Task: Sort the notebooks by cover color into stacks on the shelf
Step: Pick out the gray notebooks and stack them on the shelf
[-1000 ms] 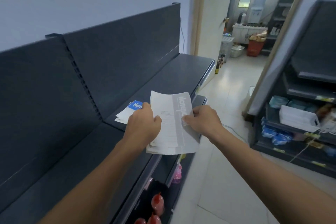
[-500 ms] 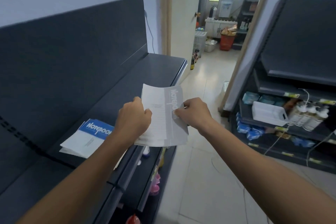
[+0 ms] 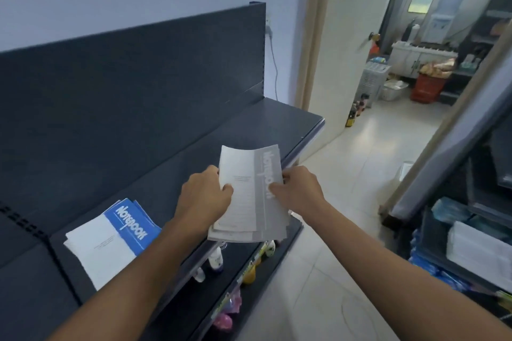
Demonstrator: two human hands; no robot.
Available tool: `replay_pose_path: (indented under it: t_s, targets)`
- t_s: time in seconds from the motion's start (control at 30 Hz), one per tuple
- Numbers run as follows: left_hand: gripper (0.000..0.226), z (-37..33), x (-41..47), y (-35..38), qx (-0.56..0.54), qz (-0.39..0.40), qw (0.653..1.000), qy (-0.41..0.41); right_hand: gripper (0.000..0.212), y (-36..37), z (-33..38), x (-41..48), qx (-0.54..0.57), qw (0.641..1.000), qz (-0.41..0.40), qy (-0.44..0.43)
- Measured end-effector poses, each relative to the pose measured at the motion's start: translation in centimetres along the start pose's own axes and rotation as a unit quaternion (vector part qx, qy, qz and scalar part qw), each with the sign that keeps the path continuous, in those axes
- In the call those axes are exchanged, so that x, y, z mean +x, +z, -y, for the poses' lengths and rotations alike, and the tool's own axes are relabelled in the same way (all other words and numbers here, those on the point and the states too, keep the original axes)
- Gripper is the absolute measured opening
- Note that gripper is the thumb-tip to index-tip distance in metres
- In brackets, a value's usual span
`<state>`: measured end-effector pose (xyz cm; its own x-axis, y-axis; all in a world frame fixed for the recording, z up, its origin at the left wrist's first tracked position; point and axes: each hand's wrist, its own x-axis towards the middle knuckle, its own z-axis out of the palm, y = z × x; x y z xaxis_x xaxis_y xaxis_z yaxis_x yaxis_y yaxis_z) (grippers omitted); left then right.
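Observation:
I hold a small stack of grey-and-white notebooks (image 3: pixel 250 196) in the air over the front edge of the dark shelf (image 3: pixel 243 130). My left hand (image 3: pixel 203 196) grips the stack's left edge, thumb on top. My right hand (image 3: pixel 297 188) pinches its right edge by the grey band. A stack of blue-and-white notebooks (image 3: pixel 110 238) lies flat on the shelf to the left, partly hidden by my left forearm.
The shelf's dark back panel (image 3: pixel 124 86) rises behind. Bottles (image 3: pixel 216 257) stand on lower shelves beneath the stack. A second shelving unit with packaged goods (image 3: pixel 471 243) is on the right. A tiled aisle (image 3: pixel 332 257) leads to an open doorway (image 3: pixel 401 63).
The view has shifted right along the shelf, so the blue notebook stack now appears further left. Both hands keep hold of the grey stack.

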<state>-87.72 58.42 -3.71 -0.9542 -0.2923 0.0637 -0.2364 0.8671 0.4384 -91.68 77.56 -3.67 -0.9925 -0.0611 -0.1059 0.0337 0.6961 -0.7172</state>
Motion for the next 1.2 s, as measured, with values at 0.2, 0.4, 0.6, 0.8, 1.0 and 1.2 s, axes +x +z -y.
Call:
replay_pose_path:
  t_s: [0.2, 0.4, 0.6, 0.8, 1.0, 1.2]
  targets:
    - [0.022, 2.3, 4.4, 0.7, -0.02, -0.04, 0.997, -0.068, 0.019, 2.3, 1.9, 7.5, -0.019, 0.997, 0.064, -0.044]
    - [0.022, 5.7, 6.6, 1.9, -0.036, -0.059, 0.98, -0.188, 0.029, 7.2, 4.4, 13.1, -0.056, 0.986, 0.138, -0.08]
    - [0.025, 8.4, 5.8, 2.7, -0.016, -0.08, 0.956, -0.283, 0.009, 12.2, 7.6, 15.7, -0.13, 0.957, 0.217, -0.143]
    - [0.033, 10.2, 6.0, 4.5, 0.007, -0.084, 0.929, -0.36, 0.029, 16.0, 8.7, 17.3, -0.195, 0.928, 0.245, -0.202]
    - [0.028, 10.4, 6.4, 5.6, 0.017, -0.097, 0.912, -0.399, 0.027, 17.7, 8.3, 18.6, -0.203, 0.914, 0.287, -0.202]
    - [0.031, 10.1, 6.7, 6.2, 0.034, -0.107, 0.898, -0.425, 0.027, 18.4, 8.3, 19.4, -0.207, 0.903, 0.306, -0.22]
